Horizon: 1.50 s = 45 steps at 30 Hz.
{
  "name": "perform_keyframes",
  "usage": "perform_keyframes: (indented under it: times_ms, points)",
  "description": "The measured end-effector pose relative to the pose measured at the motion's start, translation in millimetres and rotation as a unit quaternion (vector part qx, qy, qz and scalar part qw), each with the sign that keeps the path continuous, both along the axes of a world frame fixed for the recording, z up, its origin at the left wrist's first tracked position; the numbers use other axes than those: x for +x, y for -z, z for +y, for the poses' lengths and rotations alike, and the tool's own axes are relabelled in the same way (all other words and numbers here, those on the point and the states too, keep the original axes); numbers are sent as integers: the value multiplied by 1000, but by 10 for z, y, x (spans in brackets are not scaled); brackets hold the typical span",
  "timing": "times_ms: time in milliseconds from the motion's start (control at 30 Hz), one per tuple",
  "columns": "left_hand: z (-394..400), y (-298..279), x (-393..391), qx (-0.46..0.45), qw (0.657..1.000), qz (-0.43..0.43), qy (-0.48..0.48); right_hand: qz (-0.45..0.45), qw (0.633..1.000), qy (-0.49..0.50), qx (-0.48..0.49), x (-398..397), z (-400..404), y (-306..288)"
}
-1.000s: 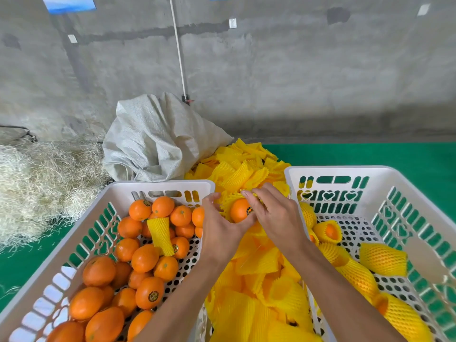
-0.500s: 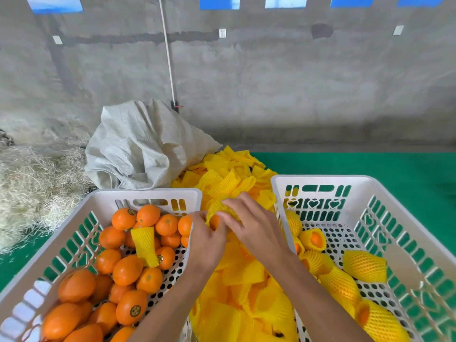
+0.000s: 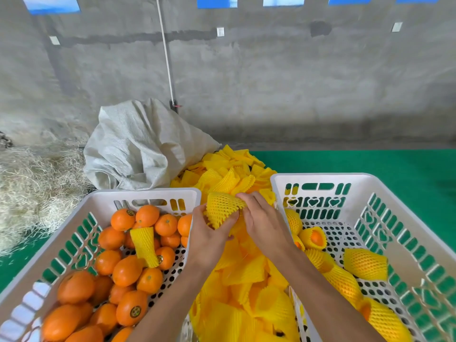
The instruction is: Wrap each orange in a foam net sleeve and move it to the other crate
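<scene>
Most of the oranges [image 3: 128, 270] lie bare in the left crate [image 3: 74, 243]; only a handful of wrapped ones [image 3: 365, 264] sit in the right crate [image 3: 407, 233]. Between the crates, over the sleeve pile [image 3: 246, 292], the left hand [image 3: 209, 233] and right hand [image 3: 265, 219] grip one foam sleeve [image 3: 222, 209], apparently around an orange hidden inside.

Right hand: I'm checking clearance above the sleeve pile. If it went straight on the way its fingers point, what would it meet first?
The right hand points up-left and already pinches the netted orange, which the left hand also grips. That is what it meets first; beyond lies the sleeve pile, though depth is unclear.
</scene>
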<state>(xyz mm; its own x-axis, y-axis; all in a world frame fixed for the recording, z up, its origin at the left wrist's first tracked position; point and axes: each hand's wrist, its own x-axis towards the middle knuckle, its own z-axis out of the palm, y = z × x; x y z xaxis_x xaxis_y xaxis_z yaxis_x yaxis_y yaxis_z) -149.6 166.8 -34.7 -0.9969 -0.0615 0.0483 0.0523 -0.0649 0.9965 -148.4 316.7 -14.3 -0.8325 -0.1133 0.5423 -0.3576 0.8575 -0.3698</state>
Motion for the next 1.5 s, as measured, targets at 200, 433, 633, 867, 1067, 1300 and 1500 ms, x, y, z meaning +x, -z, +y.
perform_keyframes:
  times_ms: [200, 433, 633, 867, 1067, 1300, 1500]
  points:
    - [-29, -8, 9, -35, 997, 41, -52, 98, 994, -48, 7, 74, -18, -113]
    - [-97, 57, -17, -28, 994, 67, -81, 40, 998, -26, -44, 98, -207, -15]
    - [-62, 65, -76, -27, 999, 34, -7, -126, 989, -8, -76, 64, -164, 80]
    - [-23, 23, -79, 10, 1000, 12, -26, -70, 994, -15, -83, 55, -178, 45]
    - [-41, 6, -6, -52, 994, 77, -52, -31, 993, -27, -107, 93, -186, 60]
    - [-26, 64, 44, -180, 971, 151, 35, -116, 979, 43, -162, 28, -136, 141]
    - [24, 91, 67, -171, 962, 192, 93, 12, 987, 81, -141, -37, 116, 68]
